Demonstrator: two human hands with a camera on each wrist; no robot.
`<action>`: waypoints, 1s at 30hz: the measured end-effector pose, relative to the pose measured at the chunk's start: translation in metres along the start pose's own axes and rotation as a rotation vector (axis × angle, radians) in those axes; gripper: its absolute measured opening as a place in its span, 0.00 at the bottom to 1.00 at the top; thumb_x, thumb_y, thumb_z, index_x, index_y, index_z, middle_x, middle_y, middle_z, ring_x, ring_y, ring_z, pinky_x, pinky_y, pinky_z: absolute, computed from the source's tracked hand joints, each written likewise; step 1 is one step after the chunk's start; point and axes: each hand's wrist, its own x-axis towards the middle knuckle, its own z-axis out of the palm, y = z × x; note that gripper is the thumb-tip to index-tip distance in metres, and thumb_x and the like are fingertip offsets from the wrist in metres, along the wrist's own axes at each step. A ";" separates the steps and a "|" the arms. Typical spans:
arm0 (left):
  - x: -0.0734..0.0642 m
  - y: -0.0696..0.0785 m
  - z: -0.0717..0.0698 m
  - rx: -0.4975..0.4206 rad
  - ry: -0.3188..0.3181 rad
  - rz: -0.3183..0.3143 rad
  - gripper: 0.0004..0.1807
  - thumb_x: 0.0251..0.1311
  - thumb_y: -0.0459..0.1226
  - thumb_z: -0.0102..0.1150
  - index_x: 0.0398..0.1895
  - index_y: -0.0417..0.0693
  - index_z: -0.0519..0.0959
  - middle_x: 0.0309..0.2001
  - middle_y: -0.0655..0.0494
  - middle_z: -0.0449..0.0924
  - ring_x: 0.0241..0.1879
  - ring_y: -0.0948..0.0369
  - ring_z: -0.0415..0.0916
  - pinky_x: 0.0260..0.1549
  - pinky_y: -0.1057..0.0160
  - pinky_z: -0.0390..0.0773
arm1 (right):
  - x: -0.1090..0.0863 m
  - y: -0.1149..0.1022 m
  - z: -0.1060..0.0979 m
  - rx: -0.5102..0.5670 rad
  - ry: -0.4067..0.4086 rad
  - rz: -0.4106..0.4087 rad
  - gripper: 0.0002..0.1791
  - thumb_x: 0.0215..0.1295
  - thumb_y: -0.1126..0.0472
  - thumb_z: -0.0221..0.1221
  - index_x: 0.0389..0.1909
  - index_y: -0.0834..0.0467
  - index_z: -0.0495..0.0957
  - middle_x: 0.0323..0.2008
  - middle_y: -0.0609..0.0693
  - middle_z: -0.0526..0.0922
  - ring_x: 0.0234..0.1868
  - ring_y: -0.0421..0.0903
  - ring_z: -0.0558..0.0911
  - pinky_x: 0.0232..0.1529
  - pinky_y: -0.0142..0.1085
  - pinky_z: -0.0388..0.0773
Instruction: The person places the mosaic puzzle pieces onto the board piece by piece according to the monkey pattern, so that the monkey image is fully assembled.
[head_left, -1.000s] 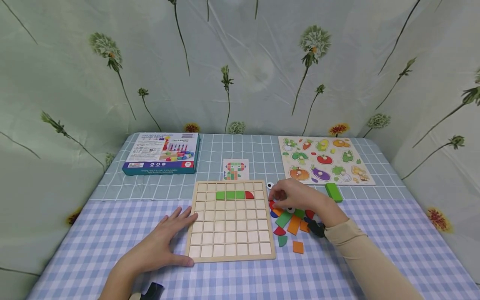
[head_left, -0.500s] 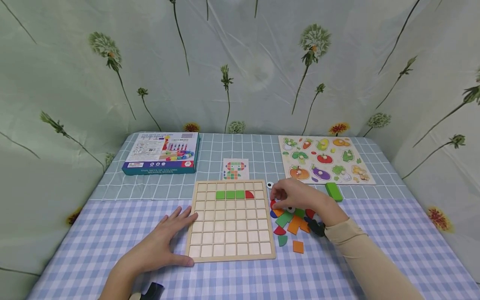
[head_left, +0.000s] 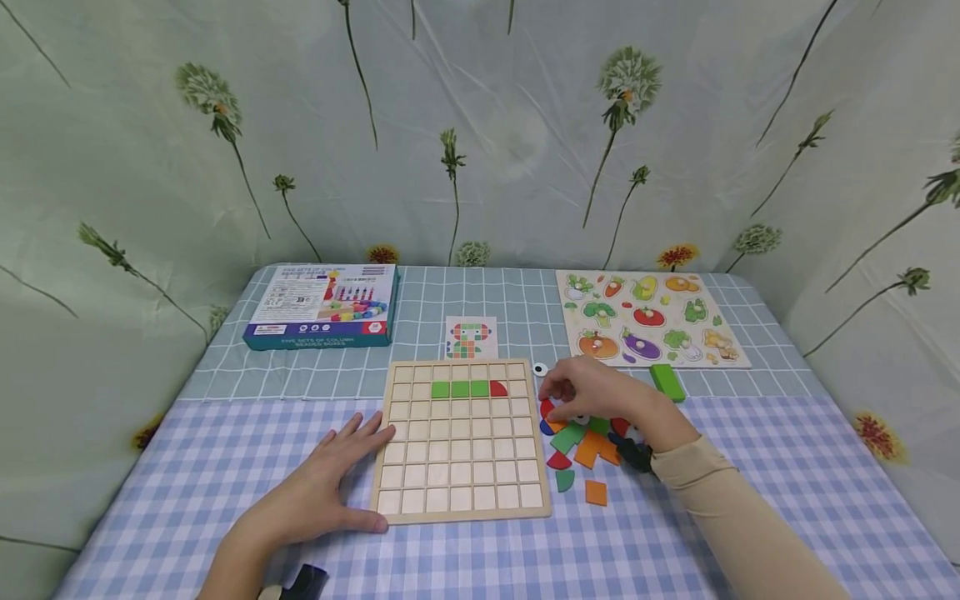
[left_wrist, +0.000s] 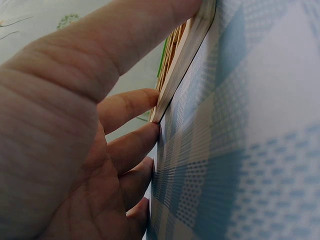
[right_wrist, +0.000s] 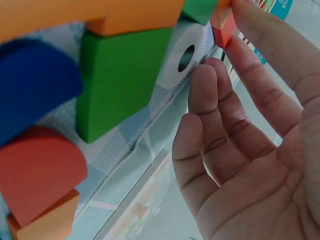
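In the head view a wooden grid board lies on the cloth, with several green square tiles and one red quarter-circle tile in its second row. My left hand rests spread along the board's left edge, its thumb at the near corner. At the board's right side, my right hand pinches a red block between thumb and index finger; an orange piece touches it. Beneath that hand lie loose coloured pieces, partly hidden by it.
A small pattern card sits behind the board. A boxed toy stands at the back left, a vegetable peg puzzle at the back right. Near the puzzle are a green block and a white eye piece.
My right hand stays over the pieces beside the board and has shifted only slightly. The left hand and the tiles on the board have not moved.
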 end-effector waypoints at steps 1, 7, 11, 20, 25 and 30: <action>0.000 0.000 0.000 0.001 0.000 -0.002 0.64 0.39 0.69 0.82 0.83 0.60 0.67 0.86 0.47 0.56 0.86 0.35 0.44 0.79 0.23 0.43 | 0.000 0.000 0.000 0.006 -0.001 0.004 0.09 0.64 0.59 0.76 0.43 0.52 0.88 0.35 0.45 0.83 0.38 0.43 0.77 0.41 0.32 0.81; 0.000 -0.001 0.001 -0.007 -0.005 -0.008 0.64 0.39 0.68 0.82 0.83 0.61 0.67 0.87 0.47 0.56 0.87 0.36 0.43 0.79 0.23 0.42 | 0.002 0.000 0.001 0.031 -0.005 0.015 0.10 0.64 0.60 0.76 0.42 0.53 0.85 0.34 0.45 0.83 0.37 0.42 0.78 0.41 0.32 0.82; 0.000 -0.001 0.001 0.000 -0.004 -0.002 0.64 0.40 0.68 0.82 0.83 0.60 0.67 0.86 0.47 0.56 0.87 0.36 0.43 0.79 0.23 0.43 | 0.002 0.000 0.000 0.043 -0.013 0.025 0.10 0.64 0.61 0.76 0.42 0.54 0.85 0.34 0.45 0.83 0.38 0.42 0.79 0.41 0.32 0.82; -0.001 -0.001 0.001 0.010 -0.002 0.008 0.64 0.40 0.69 0.81 0.83 0.59 0.67 0.86 0.46 0.57 0.86 0.34 0.44 0.78 0.22 0.44 | 0.002 0.001 -0.001 0.061 -0.018 0.068 0.05 0.69 0.61 0.73 0.42 0.53 0.86 0.34 0.45 0.84 0.37 0.43 0.80 0.41 0.31 0.82; -0.001 -0.001 0.001 0.007 0.014 0.021 0.64 0.39 0.69 0.81 0.83 0.59 0.67 0.86 0.46 0.57 0.86 0.35 0.45 0.78 0.23 0.45 | 0.003 0.003 -0.003 0.046 -0.010 0.066 0.03 0.70 0.60 0.71 0.40 0.52 0.86 0.32 0.45 0.83 0.35 0.43 0.79 0.39 0.33 0.82; -0.001 -0.001 0.001 -0.001 0.024 0.032 0.64 0.38 0.68 0.82 0.82 0.58 0.68 0.86 0.46 0.57 0.86 0.35 0.46 0.78 0.22 0.45 | 0.004 0.006 -0.004 0.033 0.000 0.053 0.04 0.70 0.59 0.72 0.39 0.52 0.85 0.32 0.45 0.83 0.35 0.43 0.79 0.39 0.33 0.81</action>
